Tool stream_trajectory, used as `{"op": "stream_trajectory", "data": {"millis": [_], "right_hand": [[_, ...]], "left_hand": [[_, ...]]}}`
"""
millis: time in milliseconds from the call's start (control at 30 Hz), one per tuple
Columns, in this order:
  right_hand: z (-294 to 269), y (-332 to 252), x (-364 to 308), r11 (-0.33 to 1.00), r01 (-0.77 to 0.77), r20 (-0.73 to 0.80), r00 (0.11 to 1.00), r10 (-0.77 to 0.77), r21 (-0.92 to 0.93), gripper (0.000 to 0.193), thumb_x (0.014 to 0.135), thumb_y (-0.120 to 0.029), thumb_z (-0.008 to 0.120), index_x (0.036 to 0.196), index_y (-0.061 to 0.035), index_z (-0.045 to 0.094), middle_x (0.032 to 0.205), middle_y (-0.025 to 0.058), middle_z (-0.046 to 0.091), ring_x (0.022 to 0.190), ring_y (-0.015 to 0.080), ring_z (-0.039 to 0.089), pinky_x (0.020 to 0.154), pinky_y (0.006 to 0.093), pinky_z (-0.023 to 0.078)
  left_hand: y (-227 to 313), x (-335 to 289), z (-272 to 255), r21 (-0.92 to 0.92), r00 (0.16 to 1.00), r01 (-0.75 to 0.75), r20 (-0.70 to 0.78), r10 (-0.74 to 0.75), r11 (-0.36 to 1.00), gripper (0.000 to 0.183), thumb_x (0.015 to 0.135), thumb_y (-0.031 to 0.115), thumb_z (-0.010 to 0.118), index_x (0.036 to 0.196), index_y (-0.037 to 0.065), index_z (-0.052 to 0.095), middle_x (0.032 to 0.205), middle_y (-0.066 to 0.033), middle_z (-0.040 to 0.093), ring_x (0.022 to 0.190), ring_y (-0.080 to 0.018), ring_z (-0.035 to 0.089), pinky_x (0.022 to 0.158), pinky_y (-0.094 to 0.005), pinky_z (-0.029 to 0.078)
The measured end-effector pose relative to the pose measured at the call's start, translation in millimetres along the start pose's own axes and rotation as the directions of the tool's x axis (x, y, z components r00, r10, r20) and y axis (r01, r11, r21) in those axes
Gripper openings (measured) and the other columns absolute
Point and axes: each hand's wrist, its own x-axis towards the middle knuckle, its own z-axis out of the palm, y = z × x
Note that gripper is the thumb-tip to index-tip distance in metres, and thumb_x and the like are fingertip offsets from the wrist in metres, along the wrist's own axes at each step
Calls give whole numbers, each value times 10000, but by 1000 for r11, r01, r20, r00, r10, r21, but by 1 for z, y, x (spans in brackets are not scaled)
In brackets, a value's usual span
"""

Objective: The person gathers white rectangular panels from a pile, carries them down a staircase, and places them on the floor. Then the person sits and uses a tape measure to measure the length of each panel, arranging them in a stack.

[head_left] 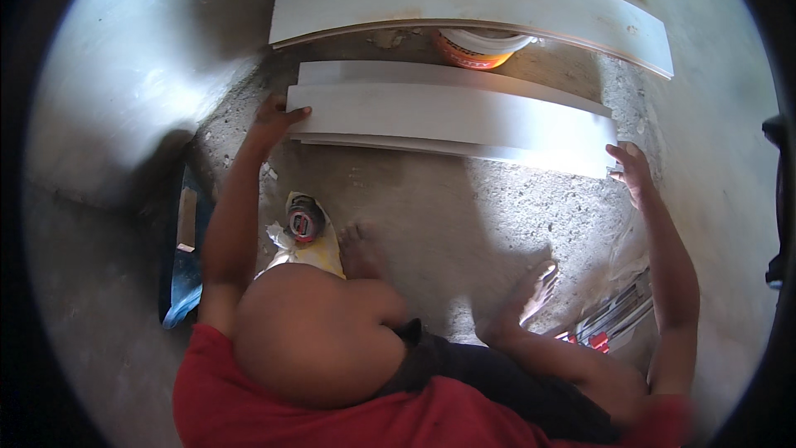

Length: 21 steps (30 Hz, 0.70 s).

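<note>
A long white board (448, 123) lies crosswise in front of me, with more white board edges showing behind and beneath it. My left hand (278, 120) grips its left end, thumb on the top face and fingers mostly hidden past the edge. At the opposite end, my right hand (632, 170) closes on the right corner with its thumb and fingertips. Farther off, another stack of long white boards (473, 0) sits over an orange and white bucket (477, 50).
Near my left foot, a round black and red tool (305, 220), possibly a tape measure, rests on a yellow and white bag (329, 253). A dark blue container (186, 274) stands at left. Metal bars with red parts (601, 340) lie at lower right. Walls (721, 224) rise around the rough concrete floor.
</note>
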Motion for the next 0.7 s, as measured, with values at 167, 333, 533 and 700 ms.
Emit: {"op": "stream_trajectory", "data": {"millis": [167, 333, 533, 700], "right_hand": [[5, 8, -9, 999, 1, 26, 1000, 0, -35, 575, 777, -469, 684, 1104, -11, 565, 967, 92, 585, 927, 208, 575, 826, 405, 481], [7, 13, -15, 999, 36, 25, 999, -37, 14, 485, 770, -459, 704, 982, -50, 551, 882, 45, 523, 827, 165, 536, 793, 375, 491], [13, 20, -26, 997, 64, -33, 997, -63, 44, 441, 775, -451, 714, 900, -79, 513, 829, 6, 463, 762, 123, 491, 720, 334, 493], [24, 45, -58, 997, 49, -11, 999, -48, 65, 445, 790, -385, 709, 1032, -43, 555, 885, 31, 525, 801, 146, 532, 740, 332, 488]], "left_hand": [[-12, -3, -5, 55, 998, 42, 48, -45, 998, 539, 756, 309, 799, 1105, -34, 574, 1023, -130, 661, 928, -209, 614, 803, -338, 474], [-24, -14, -4, 85, 997, 51, 56, -56, 995, 548, 726, 290, 828, 1071, -44, 565, 962, -128, 643, 880, -210, 620, 763, -324, 498], [-25, -27, -4, 56, 999, 30, 42, -33, 998, 564, 742, 285, 819, 1110, -31, 532, 1020, -145, 628, 931, -217, 615, 786, -339, 504], [-35, -36, -4, 15, 997, -72, 11, 72, 997, 554, 745, 254, 815, 1120, -31, 521, 1035, -150, 622, 960, -237, 607, 840, -350, 494]]}}
